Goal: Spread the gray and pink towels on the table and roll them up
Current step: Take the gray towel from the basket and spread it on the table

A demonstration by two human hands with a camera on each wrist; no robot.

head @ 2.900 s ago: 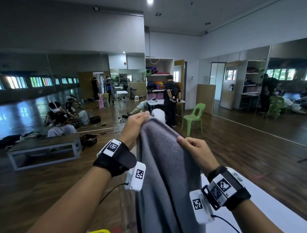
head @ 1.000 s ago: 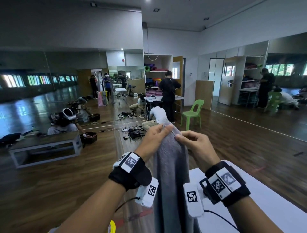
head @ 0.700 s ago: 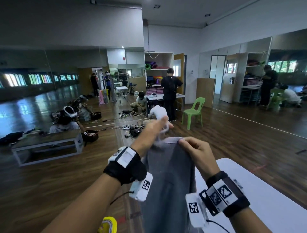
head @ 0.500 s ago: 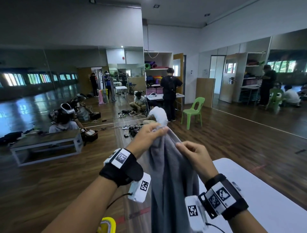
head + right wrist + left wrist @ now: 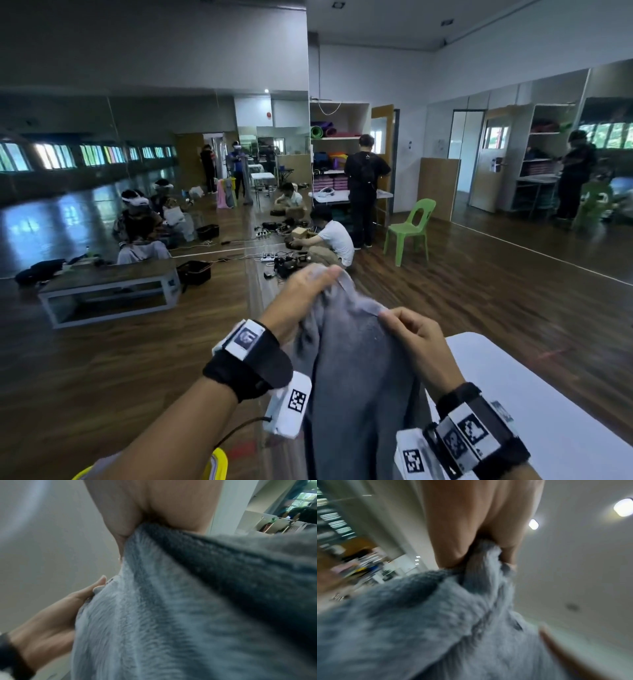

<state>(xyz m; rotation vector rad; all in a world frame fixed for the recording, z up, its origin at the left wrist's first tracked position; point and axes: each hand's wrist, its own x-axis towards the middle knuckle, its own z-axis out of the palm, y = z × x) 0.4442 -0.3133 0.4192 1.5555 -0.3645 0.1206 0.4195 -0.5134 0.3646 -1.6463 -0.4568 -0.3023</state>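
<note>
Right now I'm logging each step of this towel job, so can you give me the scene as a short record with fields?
item held: fluffy gray fabric towel, hanging bunched in the air
left hand: left hand grips the towel's top edge
right hand: right hand pinches the top edge, close to the left
surface: white table at lower right, towel not yet spread on it
pink towel: not seen near the hands

Dim room, blurred wrist views (fisheye)

White table (image 5: 548,411) surface bare at right; gray towel (image 5: 356,377) hangs beside edge.
</note>
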